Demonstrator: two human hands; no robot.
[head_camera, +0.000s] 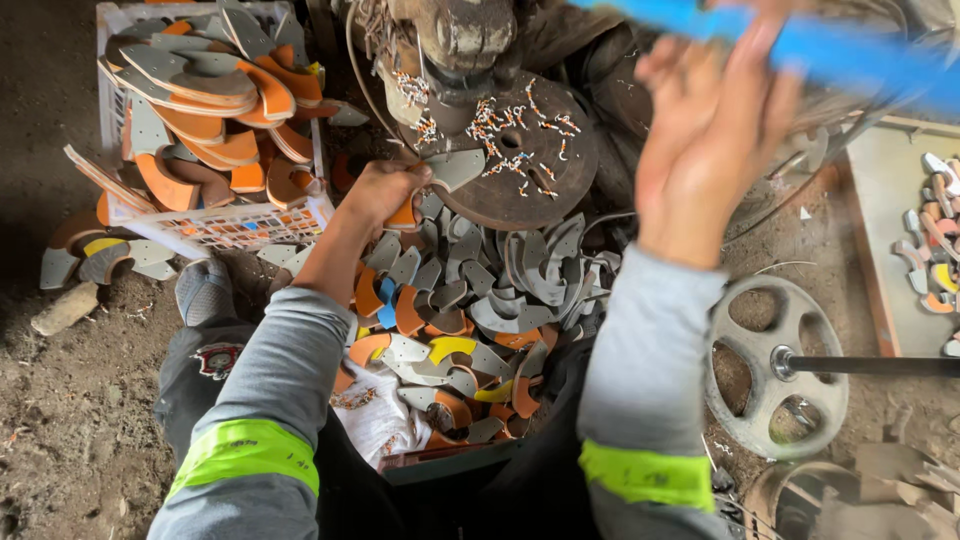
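Pinching a flat grey cut piece at the round plate's nine o'clock edge, the left hand is closed; light, stiff stock is judged. A blurred blue bar is met by the raised right hand; its grip cannot be told.

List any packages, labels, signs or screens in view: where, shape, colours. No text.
Round red, white and black patch: on the dark trouser leg below the left hand.
White plastic lattice crate: top left, rectangular, heaped with orange and grey curved cut pieces.
No signs or screens in view.
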